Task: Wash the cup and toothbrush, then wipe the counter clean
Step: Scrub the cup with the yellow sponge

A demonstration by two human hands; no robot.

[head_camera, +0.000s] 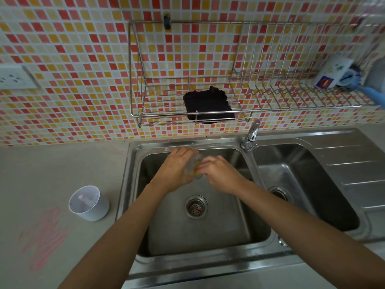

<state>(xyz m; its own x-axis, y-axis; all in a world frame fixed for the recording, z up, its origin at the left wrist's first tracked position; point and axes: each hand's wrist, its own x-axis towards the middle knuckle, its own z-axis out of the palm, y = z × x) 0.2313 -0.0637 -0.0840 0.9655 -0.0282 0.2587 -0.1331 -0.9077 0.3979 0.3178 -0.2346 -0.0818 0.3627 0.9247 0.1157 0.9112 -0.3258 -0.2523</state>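
My left hand (176, 168) grips a clear cup (195, 165) on its side over the left sink basin (229, 232). My right hand (218, 174) is at the cup's mouth, fingers pinched on something small and yellow there; what it is I cannot tell. A white cup (89, 203) stands on the grey counter (52, 174) left of the sink, with a white toothbrush (87, 199) lying inside it. Pink smears (45, 234) mark the counter in front of that cup. A dark cloth (208, 106) lies on the wire wall rack (135, 80).
The chrome tap (252, 133) stands between the two basins. The right basin (308, 184) and a ribbed drainboard (358, 176) lie to the right. A mug (331, 71) and a blue item (370, 93) rest on the rack's right end. A wall socket (14, 77) is at left.
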